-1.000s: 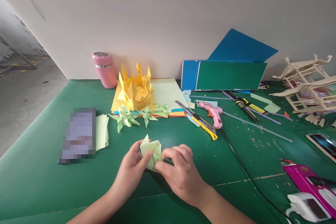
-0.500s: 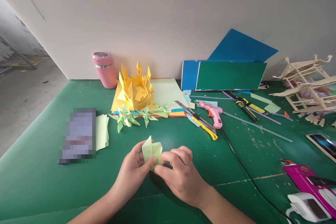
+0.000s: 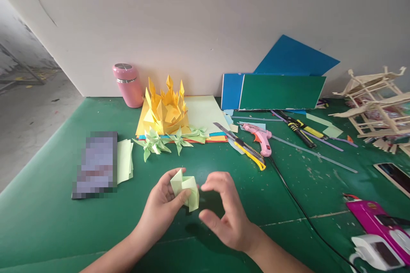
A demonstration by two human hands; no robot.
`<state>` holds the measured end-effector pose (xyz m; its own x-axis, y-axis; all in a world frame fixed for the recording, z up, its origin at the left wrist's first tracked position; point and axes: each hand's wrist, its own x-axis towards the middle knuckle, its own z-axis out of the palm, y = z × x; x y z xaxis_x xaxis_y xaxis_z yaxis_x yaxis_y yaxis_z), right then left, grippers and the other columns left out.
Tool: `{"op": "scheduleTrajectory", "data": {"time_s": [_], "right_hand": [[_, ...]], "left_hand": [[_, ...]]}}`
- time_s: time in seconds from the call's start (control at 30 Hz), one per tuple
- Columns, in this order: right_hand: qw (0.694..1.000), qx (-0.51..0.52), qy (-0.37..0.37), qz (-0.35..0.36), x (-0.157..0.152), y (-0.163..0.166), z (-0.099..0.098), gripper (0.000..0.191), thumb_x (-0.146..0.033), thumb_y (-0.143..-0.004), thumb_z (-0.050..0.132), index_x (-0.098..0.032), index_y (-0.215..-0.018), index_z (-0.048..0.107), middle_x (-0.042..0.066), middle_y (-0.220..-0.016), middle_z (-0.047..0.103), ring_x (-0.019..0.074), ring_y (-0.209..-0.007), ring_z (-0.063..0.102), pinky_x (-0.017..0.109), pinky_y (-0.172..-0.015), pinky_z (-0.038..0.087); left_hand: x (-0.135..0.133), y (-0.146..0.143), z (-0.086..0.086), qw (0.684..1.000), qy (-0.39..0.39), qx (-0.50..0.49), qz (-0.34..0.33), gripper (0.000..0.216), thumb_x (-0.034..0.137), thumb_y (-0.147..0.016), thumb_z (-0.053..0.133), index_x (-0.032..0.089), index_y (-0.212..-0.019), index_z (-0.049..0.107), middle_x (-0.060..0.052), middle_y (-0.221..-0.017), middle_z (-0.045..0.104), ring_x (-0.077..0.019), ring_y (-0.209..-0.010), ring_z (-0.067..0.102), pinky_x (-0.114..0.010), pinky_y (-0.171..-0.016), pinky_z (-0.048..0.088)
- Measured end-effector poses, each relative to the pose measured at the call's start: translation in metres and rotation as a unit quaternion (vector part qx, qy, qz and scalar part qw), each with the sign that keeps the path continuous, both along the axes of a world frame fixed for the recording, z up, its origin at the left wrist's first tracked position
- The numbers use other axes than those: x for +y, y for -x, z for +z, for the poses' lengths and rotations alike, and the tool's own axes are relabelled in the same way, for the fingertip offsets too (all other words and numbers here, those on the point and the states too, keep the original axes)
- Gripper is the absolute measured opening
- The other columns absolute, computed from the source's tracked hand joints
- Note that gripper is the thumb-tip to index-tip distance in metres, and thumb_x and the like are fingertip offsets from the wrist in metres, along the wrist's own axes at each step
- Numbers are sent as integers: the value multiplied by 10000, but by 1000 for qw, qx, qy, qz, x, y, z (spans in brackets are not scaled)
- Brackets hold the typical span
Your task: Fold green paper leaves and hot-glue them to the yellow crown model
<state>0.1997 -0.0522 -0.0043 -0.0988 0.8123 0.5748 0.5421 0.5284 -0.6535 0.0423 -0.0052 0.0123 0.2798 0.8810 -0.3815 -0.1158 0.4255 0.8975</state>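
A pale green folded paper piece point(image 3: 185, 187) is pinched between the thumb and fingers of my left hand point(image 3: 160, 209), low over the green table point(image 3: 48, 204). My right hand point(image 3: 224, 213) hovers just to the right of the paper with fingers curved and apart, holding nothing. Behind them stand a yellow spiky paper model point(image 3: 165, 108) and small green paper flowers point(image 3: 160, 141).
A pink cup point(image 3: 127, 84) stands at the back left, a stack of pale green sheets point(image 3: 124, 166) on the left. A yellow utility knife point(image 3: 246, 150), pink glue gun point(image 3: 260, 137) with its black cord, blue and green card sheets point(image 3: 278, 89), a wooden model point(image 3: 374, 106) and a magenta device point(image 3: 381, 226) lie to the right.
My right hand has let go of the folded paper and drawn back to the right with its fingers apart. My left hand keeps the paper, turned slightly.
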Motion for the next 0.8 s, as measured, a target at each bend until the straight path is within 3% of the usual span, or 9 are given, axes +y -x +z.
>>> {"op": "scheduleTrajectory", "data": {"time_s": [0.1,0.23,0.47,0.8], "right_hand": [[989,105,100,-12,5,-2,0,208,-364,-950,390,-212,-1046,493,55,-923,553,178,-868,552,312,-758,472],[974,132,179,30,11,-2,0,176,-342,-920,462,-208,-888,571,29,-827,600,163,-788,579,278,-704,478],[974,113,195,27,12,1,2,151,-271,-855,550,-195,-731,589,15,-719,600,161,-710,566,273,-655,475],[975,103,195,-1,12,2,3,238,-220,-829,546,-199,-597,494,-20,-592,512,134,-590,491,243,-554,427]], "left_hand": [[-1,0,3,1000,15,-14,-24,662,402,-566,791,173,-1106,485,8,-662,699,-154,-586,629,-254,-566,508],[-1,1,2,1000,7,-20,-19,654,419,-600,782,177,-1133,490,38,-631,659,-110,-515,562,-215,-516,464],[0,1,-6,998,-24,-50,15,499,335,-562,819,194,-967,563,-12,-817,688,-173,-735,645,-260,-637,519],[0,-1,-2,999,-22,-39,12,496,288,-538,830,195,-934,547,22,-720,668,-137,-672,621,-230,-605,518]]}}
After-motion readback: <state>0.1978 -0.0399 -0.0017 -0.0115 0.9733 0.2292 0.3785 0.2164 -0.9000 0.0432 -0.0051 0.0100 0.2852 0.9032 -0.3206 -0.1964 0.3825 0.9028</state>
